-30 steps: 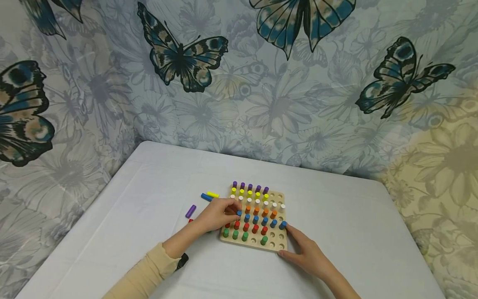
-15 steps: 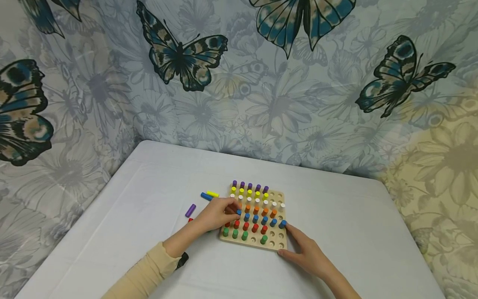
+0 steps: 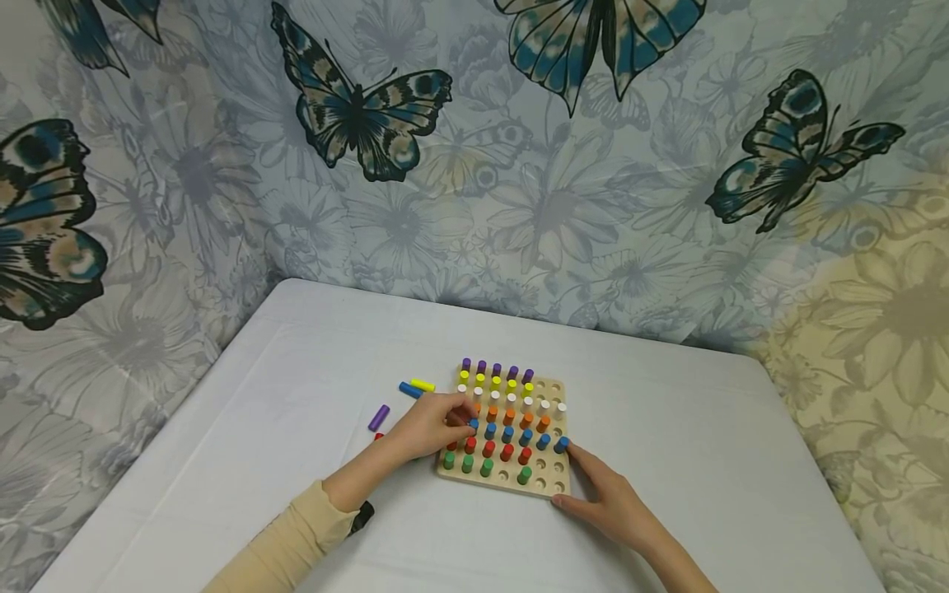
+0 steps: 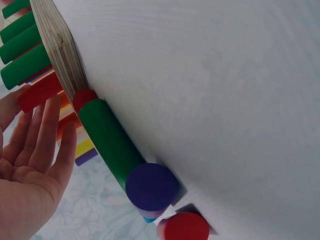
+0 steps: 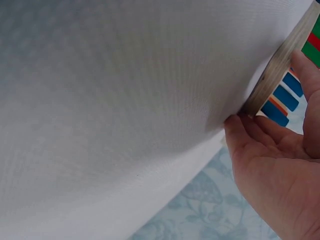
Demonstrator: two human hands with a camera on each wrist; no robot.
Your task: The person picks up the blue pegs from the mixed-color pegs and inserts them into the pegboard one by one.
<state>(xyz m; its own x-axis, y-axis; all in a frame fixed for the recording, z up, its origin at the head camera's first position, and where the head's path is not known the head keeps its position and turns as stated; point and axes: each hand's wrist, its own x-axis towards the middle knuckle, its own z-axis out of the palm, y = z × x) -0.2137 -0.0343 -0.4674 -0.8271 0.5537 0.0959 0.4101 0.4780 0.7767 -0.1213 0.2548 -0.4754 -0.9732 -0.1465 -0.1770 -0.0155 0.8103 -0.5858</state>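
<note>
A wooden pegboard [image 3: 504, 487] lies on the white table, with rows of purple, yellow, white, orange, blue, red and green pegs standing in it. At the left end of the blue row, my left hand [image 3: 433, 424] pinches a blue peg [image 3: 473, 425] between thumb and fingertips. The left wrist view shows that hand [image 4: 35, 170] behind a red peg [image 4: 40, 92], and the blue peg is hidden there. My right hand [image 3: 611, 502] holds the board's near right corner, thumb at the front edge and fingers along the right side. Its fingertips meet the wooden edge [image 5: 272, 75] in the right wrist view.
Loose pegs lie left of the board: a yellow one [image 3: 423, 385], a blue one [image 3: 410, 390], a purple one [image 3: 379, 417], and a green one [image 4: 112, 142] beside the board. A black object [image 3: 362, 517] shows by the left sleeve. Butterfly-patterned walls border the table [image 3: 356, 329].
Both hands keep almost the same place. The blue peg at my left fingertips sits very slightly lower now.
</note>
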